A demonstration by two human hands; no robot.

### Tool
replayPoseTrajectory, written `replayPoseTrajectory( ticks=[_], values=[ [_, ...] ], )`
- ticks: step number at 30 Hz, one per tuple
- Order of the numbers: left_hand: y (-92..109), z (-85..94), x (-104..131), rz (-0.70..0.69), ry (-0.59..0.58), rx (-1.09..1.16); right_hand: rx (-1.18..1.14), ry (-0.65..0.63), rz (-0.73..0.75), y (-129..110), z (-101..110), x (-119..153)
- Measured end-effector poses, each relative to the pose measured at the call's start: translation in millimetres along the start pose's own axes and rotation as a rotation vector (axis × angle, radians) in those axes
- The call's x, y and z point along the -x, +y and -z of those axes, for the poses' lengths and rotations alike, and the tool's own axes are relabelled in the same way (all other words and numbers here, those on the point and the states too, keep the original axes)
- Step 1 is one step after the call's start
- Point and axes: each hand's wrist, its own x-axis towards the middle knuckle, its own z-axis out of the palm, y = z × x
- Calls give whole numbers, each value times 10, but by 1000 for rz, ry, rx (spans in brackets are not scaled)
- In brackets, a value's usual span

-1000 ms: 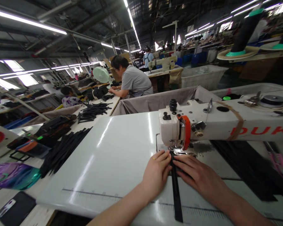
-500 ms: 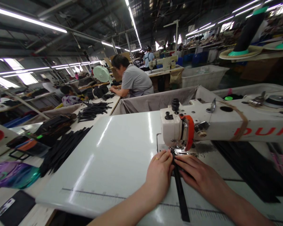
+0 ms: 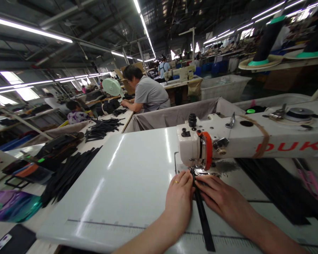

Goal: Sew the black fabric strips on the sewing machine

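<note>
Glossy tabletop (image 3: 127, 183) bears a narrow black strip (image 3: 203, 215).

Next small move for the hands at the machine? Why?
Probably ease the black strip slightly farther toward the sewing machine, guiding it straight. Its far end reaches the area beneath the machine's head, the left hand and right hand flank it with fingertips close by, and a long tail lies free on the near side.

strip (image 3: 203, 215) on worktop (image 3: 132, 176) between left hand (image 3: 179, 197) and right hand (image 3: 220, 193), far end at sewing head (image 3: 189, 144), strip pile (image 3: 71, 173) left on side table (image 3: 118, 128), bin (image 3: 169, 118) behind.
</note>
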Motion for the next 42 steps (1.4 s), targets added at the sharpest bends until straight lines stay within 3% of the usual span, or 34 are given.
replayPoseTrajectory(
  ticks=[26,42],
  values=[
    [-18,24,17,-12,21,64,-45,20,-13,-10,4,-2],
    [-26,11,-9,-26,15,62,62,27,23,-28,7,-22]
  ],
)
